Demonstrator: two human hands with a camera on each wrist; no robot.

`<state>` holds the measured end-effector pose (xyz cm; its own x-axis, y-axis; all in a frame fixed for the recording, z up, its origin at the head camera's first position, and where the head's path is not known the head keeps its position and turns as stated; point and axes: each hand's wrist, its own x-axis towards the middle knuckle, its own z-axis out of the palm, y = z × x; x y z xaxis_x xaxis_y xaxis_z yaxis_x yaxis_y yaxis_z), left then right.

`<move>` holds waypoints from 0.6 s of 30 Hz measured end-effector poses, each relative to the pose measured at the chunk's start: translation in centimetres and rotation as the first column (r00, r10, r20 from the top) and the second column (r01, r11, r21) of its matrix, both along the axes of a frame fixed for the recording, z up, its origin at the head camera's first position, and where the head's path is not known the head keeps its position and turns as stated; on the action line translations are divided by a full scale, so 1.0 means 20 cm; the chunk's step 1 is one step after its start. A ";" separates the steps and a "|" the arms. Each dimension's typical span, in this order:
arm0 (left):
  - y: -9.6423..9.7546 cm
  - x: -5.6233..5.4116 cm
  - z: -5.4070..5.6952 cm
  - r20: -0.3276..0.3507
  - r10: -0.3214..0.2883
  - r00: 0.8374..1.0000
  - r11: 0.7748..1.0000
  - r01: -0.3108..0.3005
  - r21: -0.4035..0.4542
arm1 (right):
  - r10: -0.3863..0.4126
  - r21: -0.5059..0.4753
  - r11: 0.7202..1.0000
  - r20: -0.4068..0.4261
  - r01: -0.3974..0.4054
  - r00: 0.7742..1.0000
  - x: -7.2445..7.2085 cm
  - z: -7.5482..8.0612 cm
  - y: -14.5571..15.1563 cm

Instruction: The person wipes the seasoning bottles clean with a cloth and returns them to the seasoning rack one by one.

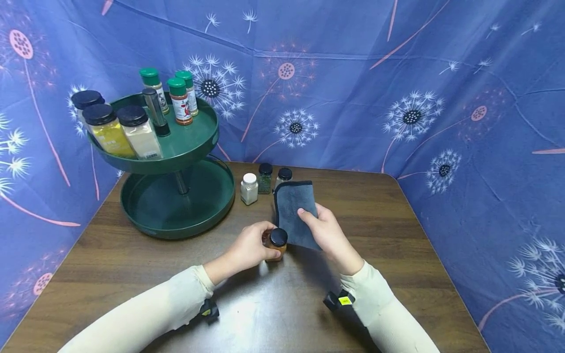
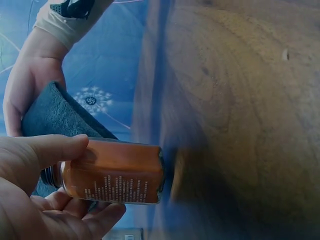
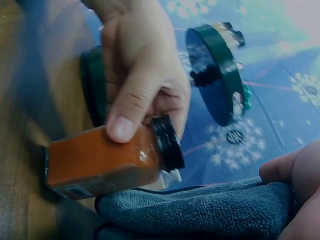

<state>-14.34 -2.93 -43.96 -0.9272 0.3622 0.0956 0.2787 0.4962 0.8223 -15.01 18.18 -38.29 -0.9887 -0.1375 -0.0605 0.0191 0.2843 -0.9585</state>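
My left hand (image 1: pixel 251 244) grips a square glass spice jar (image 2: pixel 120 172) of orange-red powder between thumb and fingers. Its black lid (image 1: pixel 278 237) points up, and white print shows on one side in the left wrist view. The jar's base appears just above the tabletop. My right hand (image 1: pixel 328 235) pinches a folded grey cloth (image 1: pixel 293 208) with black edging, thumb on the near face. The cloth hangs right beside the jar; in the right wrist view the fleecy cloth (image 3: pixel 200 212) lies along the jar's side.
Behind the cloth stand a white-lidded jar (image 1: pixel 249 189), a black-lidded jar of green flakes (image 1: pixel 265 179) and a partly hidden black-lidded jar (image 1: pixel 285 174). At left, a green two-tier stand (image 1: pixel 176 231) carries several jars and green-capped bottles (image 1: pixel 180 102) on top. Patterned cloth walls surround the wooden table (image 1: pixel 379 235).
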 end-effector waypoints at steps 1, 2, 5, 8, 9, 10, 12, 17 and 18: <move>0.00 0.00 0.00 0.003 -0.004 1.000 1.000 0.004 0.001 | 0.012 0.032 0.999 -0.025 -0.012 1.000 0.00 0.00 -0.01; 0.00 0.00 -0.01 0.003 -0.006 1.000 1.000 0.006 0.003 | 0.023 0.062 0.998 -0.046 -0.020 0.999 0.01 0.00 -0.03; 0.00 0.00 -0.02 0.005 -0.013 1.000 1.000 0.013 0.009 | 0.063 0.150 0.988 -0.102 -0.047 0.993 0.03 -0.01 -0.06; 0.00 0.00 -0.03 0.004 -0.012 1.000 1.000 0.012 0.007 | 0.094 0.201 0.977 -0.116 -0.070 0.989 0.05 -0.02 -0.10; 0.00 0.00 -0.03 0.005 -0.012 1.000 1.000 0.012 0.002 | 0.104 0.215 0.974 -0.120 -0.076 0.987 0.06 -0.02 -0.11; 0.00 0.00 -0.03 0.005 -0.011 1.000 1.000 0.011 -0.003 | 0.111 0.223 0.971 -0.122 -0.082 0.986 0.06 -0.03 -0.12; 0.00 -0.01 -0.03 0.001 -0.012 1.000 1.000 0.012 -0.012 | 0.121 0.248 0.965 -0.133 -0.085 0.984 0.07 -0.03 -0.13; -0.01 -0.01 -0.03 0.014 -0.035 0.999 0.999 0.035 0.010 | 0.135 0.300 0.951 -0.184 -0.075 0.974 0.10 -0.05 -0.16; -0.01 -0.01 -0.03 0.020 -0.041 0.999 0.999 0.041 0.021 | 0.137 0.308 0.949 -0.194 -0.072 0.971 0.10 -0.05 -0.16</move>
<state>-14.49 -3.13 -44.57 -0.9134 0.3981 0.0849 0.2818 0.4677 0.8378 -12.92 14.99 -39.26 -0.9641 -0.2486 0.0933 -0.2190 0.5457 -0.8088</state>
